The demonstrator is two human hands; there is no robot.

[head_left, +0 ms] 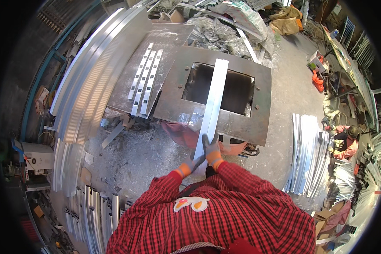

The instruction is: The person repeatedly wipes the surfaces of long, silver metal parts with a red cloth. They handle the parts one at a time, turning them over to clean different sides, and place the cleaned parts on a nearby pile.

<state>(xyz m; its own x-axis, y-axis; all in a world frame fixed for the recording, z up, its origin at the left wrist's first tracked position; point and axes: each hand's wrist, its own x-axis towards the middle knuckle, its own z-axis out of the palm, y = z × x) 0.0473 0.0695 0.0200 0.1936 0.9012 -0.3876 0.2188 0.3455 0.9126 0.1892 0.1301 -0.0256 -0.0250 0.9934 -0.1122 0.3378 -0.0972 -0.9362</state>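
Gloved in grey with orange cuffs, my left hand [193,162] closes round the near end of a long silver metal profile [216,91]. My right hand [211,149] grips it from the right side, a little farther along. A lengthwise line on it may be a seam between two pieces; I cannot tell. The profile slants away from me over a steel plate [169,99] with a large rectangular opening, its far end beyond the opening's back edge. Left of that plate, several short silver strips [144,82] with square dark holes lie on another metal sheet [173,36].
Long stacked silver profiles [93,72] run along the left. A bundle of profiles [307,154] lies on the floor at right, beside a crouching person [346,142]. Crumpled clear plastic [211,29] and sacks [285,23] sit behind the plate. A grey machine [38,156] stands far left.
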